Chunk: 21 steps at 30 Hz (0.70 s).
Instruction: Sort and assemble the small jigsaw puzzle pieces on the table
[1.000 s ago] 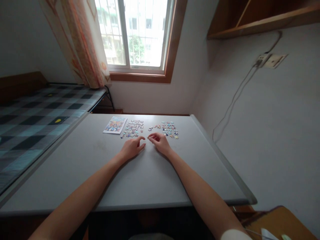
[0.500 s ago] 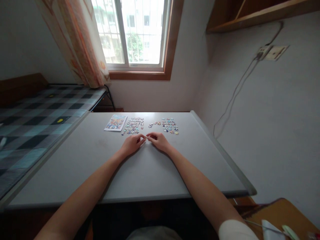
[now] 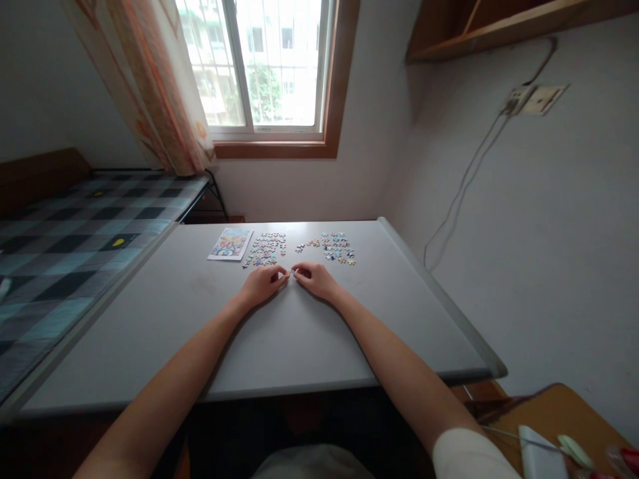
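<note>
My left hand (image 3: pixel 262 285) and my right hand (image 3: pixel 315 279) meet fingertip to fingertip over the middle of the table. Both are closed in a pinch around a small jigsaw puzzle piece (image 3: pixel 291 273), mostly covered by the fingers. Just beyond my left hand lies a cluster of loose puzzle pieces (image 3: pixel 267 249). A second cluster of pieces (image 3: pixel 339 247) lies past my right hand, with a short row of pieces (image 3: pixel 313 243) to its left. The printed picture sheet (image 3: pixel 230 244) rests flat left of the first cluster.
The light grey table (image 3: pixel 289 346) has raised edges at its sides. A checked bed (image 3: pixel 100 226) stands to the left, and a window (image 3: pixel 254 66) is ahead. On the right wall hangs a cable (image 3: pixel 459 189) from a socket. A wooden chair (image 3: pixel 564 412) with small items stands at lower right.
The view has shifted slightly. Both hands stay pinched together at the same spot, with only small finger movement around the piece.
</note>
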### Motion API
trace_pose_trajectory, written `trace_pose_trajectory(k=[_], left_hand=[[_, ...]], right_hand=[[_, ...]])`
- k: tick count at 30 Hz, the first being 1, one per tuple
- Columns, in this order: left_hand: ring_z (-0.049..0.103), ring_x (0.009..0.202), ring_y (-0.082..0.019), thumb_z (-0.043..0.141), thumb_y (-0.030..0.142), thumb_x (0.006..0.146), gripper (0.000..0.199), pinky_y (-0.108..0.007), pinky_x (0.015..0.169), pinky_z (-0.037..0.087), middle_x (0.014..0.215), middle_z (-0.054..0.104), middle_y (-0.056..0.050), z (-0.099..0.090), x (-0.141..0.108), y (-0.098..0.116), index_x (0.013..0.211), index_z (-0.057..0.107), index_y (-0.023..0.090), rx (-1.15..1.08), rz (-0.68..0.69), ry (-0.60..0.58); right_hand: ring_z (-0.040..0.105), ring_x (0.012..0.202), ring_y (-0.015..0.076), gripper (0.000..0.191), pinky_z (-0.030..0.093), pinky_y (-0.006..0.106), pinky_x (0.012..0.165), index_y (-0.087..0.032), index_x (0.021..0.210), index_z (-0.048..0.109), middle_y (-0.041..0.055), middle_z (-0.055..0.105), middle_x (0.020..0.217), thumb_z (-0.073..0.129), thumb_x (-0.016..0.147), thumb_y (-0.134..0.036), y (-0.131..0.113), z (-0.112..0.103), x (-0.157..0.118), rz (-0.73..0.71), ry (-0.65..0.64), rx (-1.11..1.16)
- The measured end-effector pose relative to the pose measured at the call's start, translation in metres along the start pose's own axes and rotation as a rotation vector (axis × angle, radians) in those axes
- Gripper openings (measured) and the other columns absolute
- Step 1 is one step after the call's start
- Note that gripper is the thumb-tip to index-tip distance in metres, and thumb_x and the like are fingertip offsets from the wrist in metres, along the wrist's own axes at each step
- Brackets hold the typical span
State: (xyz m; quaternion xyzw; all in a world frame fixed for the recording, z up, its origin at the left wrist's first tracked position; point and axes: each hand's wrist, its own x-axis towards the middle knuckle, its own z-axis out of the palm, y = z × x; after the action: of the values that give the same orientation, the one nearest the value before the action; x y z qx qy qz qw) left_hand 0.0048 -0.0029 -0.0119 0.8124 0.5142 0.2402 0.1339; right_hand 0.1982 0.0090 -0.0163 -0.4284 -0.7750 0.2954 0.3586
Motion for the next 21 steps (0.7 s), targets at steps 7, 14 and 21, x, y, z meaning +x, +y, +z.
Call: trace_pose_trajectory(k=[7,14,21], left_hand=[[0.048,0.054,-0.011,0.045,0.044,0.085,0.034,-0.022,0.054,0.031,0.06,0.059,0.001,-0.0014,-0.0009,0.0024,0.088,0.068,0.02,0.022,-0.003,-0.028],[0.048,0.053,-0.011,0.045,0.046,0.084,0.035,-0.023,0.053,0.029,0.059,0.058,0.001,-0.0011,-0.0009,0.0022,0.089,0.068,0.021,0.042,-0.006,-0.027],[0.048,0.053,-0.011,0.045,0.046,0.084,0.035,-0.023,0.053,0.029,0.059,0.059,0.001,-0.0026,-0.0013,0.0041,0.088,0.068,0.021,0.037,-0.019,-0.031]], right_hand=[[0.051,0.062,0.0097,0.021,0.041,0.022,0.063,-0.014,0.094,0.069,0.0012,0.062,0.07,0.057,0.078,-0.021,-0.0026,-0.0011,-0.0011,-0.005,-0.025,-0.006],[0.05,0.062,0.0096,0.021,0.04,0.022,0.062,-0.014,0.095,0.069,0.0009,0.062,0.07,0.056,0.078,-0.021,-0.0019,-0.0004,-0.0004,-0.012,-0.03,-0.009],[0.051,0.063,0.0098,0.021,0.04,0.022,0.063,-0.014,0.095,0.068,0.0012,0.062,0.071,0.056,0.079,-0.021,-0.0022,-0.0011,-0.0008,-0.012,-0.034,-0.012]])
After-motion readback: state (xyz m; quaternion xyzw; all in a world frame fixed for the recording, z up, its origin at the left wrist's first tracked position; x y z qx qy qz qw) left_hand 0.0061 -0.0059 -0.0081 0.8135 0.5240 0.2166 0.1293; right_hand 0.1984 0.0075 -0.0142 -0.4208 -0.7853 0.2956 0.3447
